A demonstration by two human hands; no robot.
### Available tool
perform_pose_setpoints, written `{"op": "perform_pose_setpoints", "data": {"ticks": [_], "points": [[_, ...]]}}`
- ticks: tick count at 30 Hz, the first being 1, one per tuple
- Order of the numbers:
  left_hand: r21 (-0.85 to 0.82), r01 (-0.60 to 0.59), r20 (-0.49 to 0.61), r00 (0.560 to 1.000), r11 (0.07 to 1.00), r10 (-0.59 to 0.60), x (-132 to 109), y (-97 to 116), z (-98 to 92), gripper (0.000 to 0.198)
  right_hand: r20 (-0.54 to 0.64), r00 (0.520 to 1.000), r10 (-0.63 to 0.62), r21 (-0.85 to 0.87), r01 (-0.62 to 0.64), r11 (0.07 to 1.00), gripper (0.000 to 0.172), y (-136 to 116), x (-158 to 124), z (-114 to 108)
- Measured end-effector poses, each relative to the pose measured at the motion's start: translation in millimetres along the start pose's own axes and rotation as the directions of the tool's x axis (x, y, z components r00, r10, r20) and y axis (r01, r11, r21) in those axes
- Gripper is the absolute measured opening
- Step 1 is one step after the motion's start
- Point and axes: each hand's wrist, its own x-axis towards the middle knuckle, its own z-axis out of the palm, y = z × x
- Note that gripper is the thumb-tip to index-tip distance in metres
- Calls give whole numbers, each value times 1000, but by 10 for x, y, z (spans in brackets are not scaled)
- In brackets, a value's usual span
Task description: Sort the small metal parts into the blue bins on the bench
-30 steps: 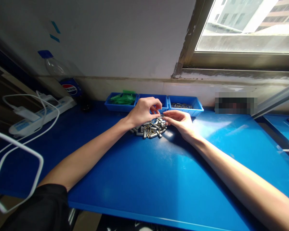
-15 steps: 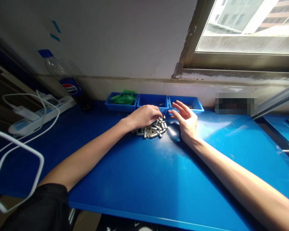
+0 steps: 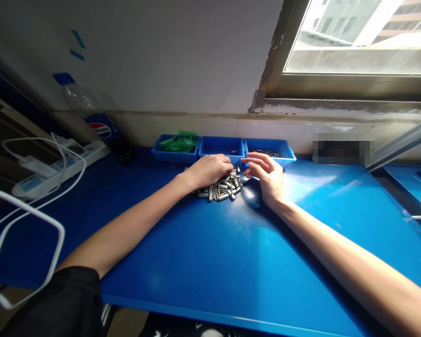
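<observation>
A heap of small silver-and-black parts with gold-coloured shafts [image 3: 224, 189] lies on the blue table [image 3: 196, 262]. Over the heap's back left side is my left hand [image 3: 212, 168], fingers curled down and pressed together; whatever they pinch is hidden. My right hand [image 3: 266, 178] hovers just right of the heap, fingers apart and slightly bent, with nothing seen in it. Behind the hands stand three joined blue bins: the left bin [image 3: 173, 158] holds green pieces, the middle bin [image 3: 219, 142] a small item, and the right bin [image 3: 287, 161] many thin dark pieces.
At the left stand a cola bottle [image 3: 101, 126] and a white power strip [image 3: 63, 171] with plugs. A white cable [image 3: 59, 234] loops across the near left. The wall and window frame [image 3: 337, 86] close off the back. A blurred dark object [image 3: 342, 150] sits at back right.
My left hand's fingers have curled further down into the heap. The right hand has shifted slightly left, its fingers lower and more bent. The view has moved a little.
</observation>
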Motion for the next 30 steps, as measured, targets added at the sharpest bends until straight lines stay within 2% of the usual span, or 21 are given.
{"op": "perform_pose_setpoints", "data": {"ticks": [5,8,14,20,25,30], "points": [[58,20,35,999,998,-22,-4,25,-24,22,-4,1000,20,36,-20,999,29,0,5,-5],[-2,34,13,999,999,-34,-12,21,-36,17,9,1000,23,31,-24,999,27,27,12,-6],[-289,3,-165,985,957,-53,-10,-15,-69,10,47,997,54,32,-56,998,18,70,31,-2],[-377,26,-265,955,926,-135,1,15,-106,6,93,993,76,54,-81,995,16,56,34,-6],[-369,65,-298,936,927,-185,-1,26,-118,6,189,979,76,59,-88,994,25,9,9,-8],[-223,160,-243,946,961,-214,-7,77,-112,8,265,957,115,38,-130,991,38,-72,-38,17]]}}
